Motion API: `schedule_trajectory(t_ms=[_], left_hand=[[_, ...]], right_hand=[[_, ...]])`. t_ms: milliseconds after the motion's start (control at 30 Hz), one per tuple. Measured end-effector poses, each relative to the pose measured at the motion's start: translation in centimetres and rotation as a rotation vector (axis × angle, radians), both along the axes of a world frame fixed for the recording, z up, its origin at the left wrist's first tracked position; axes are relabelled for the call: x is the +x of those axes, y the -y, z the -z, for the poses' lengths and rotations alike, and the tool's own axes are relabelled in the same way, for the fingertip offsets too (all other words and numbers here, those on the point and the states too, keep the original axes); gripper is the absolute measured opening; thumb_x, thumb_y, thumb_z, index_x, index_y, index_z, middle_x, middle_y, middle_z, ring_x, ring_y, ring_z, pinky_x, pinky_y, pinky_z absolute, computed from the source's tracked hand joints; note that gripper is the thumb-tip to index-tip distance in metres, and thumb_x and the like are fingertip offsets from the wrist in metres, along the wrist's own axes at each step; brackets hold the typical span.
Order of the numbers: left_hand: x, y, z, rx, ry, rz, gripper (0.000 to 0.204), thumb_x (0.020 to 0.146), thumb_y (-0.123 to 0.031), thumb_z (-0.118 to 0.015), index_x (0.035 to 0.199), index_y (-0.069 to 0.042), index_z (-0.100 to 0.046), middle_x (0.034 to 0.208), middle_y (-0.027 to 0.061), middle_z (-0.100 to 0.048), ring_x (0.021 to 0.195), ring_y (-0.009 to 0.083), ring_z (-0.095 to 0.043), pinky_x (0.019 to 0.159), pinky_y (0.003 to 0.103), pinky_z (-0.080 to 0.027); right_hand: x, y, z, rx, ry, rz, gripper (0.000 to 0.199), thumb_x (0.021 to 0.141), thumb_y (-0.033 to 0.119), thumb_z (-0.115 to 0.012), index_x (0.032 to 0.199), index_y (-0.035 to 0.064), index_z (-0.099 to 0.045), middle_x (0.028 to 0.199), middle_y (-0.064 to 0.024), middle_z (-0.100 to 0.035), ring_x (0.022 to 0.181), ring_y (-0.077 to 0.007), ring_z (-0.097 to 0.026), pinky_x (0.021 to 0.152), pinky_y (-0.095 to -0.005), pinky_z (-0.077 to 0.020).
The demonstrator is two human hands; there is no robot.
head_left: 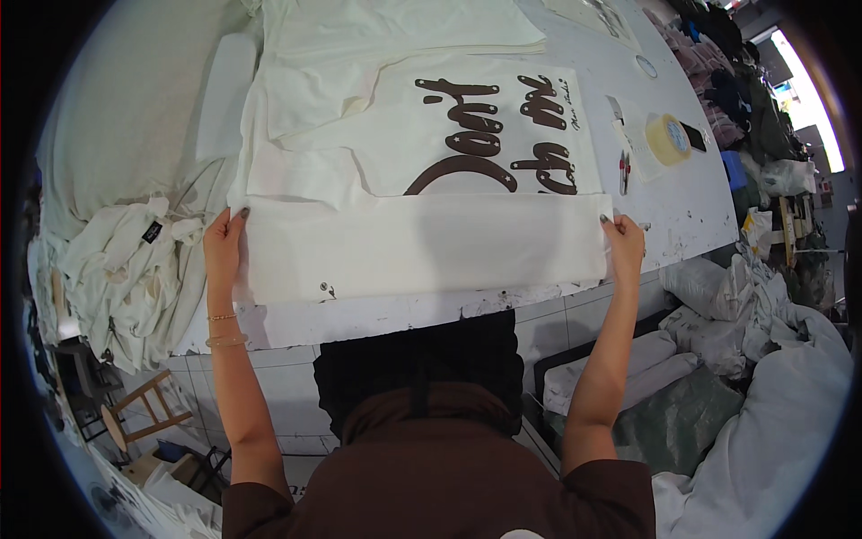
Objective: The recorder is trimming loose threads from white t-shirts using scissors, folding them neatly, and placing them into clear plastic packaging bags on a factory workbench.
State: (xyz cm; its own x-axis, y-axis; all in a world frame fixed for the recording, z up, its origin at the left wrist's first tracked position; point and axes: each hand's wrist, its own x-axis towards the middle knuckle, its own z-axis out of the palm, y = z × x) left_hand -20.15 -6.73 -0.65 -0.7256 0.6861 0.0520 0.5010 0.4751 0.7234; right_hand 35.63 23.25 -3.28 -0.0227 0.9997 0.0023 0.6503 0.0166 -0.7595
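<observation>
A white T-shirt (422, 242) with dark brown lettering lies flat on the white table (691, 202). Its lower part is folded up over itself, covering the bottom of the print. My left hand (224, 247) grips the left end of that folded band. My right hand (624, 247) grips the right end, close to the table's front edge. Both arms stretch out from the lower edge of the picture.
Folded white shirts (395, 27) are stacked at the back. A tape roll (666, 139) and red-handled scissors (623, 171) lie at the right. White garments (126, 269) pile at the left, bags and fabric rolls (772, 359) at the right, a wooden stool (144, 413) below left.
</observation>
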Motion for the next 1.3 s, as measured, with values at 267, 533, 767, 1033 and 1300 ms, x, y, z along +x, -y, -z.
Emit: schedule_trajectory(t_ms=[267,533,767,1033,1300], left_hand=[[-0.4,7.6,-1.0,0.325,0.374,-0.219,0.052,0.101,-0.041,-0.032,0.099,0.001,-0.063,0.084,0.0089,-0.065,0.073,0.0150,-0.062,0.072,0.028,-0.051],[5.0,8.5,-2.2,0.099,0.380,-0.027,0.016,0.089,-0.012,-0.061,0.097,0.002,-0.063,0.081,-0.0007,-0.059,0.077,0.0082,-0.052,0.069,0.021,-0.042],[5.0,6.6,-2.4,0.092,0.303,0.001,0.036,0.079,0.001,-0.063,0.114,-0.004,-0.053,0.082,0.0010,-0.059,0.074,0.0083,-0.051,0.069,0.022,-0.041],[3.9,5.8,0.7,0.235,0.045,-0.004,0.029,0.081,0.008,-0.051,0.100,-0.003,-0.069,0.097,0.0031,-0.058,0.066,0.0095,-0.048,0.062,0.020,-0.039],[5.0,4.7,-0.1,0.102,-0.205,0.007,0.032,0.081,0.005,-0.055,0.106,-0.011,-0.068,0.103,0.0031,-0.059,0.060,0.0142,-0.050,0.058,0.023,-0.042]], right_hand=[[5.7,-1.3,0.9,0.005,0.048,-0.050,0.029,0.086,0.027,-0.062,0.089,-0.0018,-0.065,0.069,0.0003,-0.055,0.066,-0.0098,-0.045,0.060,-0.0266,-0.0380],[4.3,-0.9,0.7,0.057,0.237,-0.086,0.023,0.088,0.020,-0.058,0.085,-0.0025,-0.057,0.070,-0.0067,-0.055,0.066,-0.0148,-0.048,0.064,-0.0301,-0.0411],[1.9,1.1,1.0,0.210,0.255,-0.008,0.022,0.088,0.020,-0.058,0.086,-0.0009,-0.055,0.072,-0.0122,-0.058,0.066,-0.0211,-0.052,0.065,-0.0342,-0.0437],[-3.4,1.4,0.4,0.433,0.368,0.181,0.014,0.094,0.017,-0.050,0.097,0.0043,-0.053,0.080,-0.0186,-0.064,0.072,-0.0367,-0.061,0.065,-0.0425,-0.0461],[-3.4,1.4,-0.4,0.349,0.618,0.186,0.014,0.093,0.020,-0.051,0.097,0.0070,-0.054,0.083,-0.0172,-0.065,0.073,-0.0376,-0.062,0.063,-0.0463,-0.0458]])
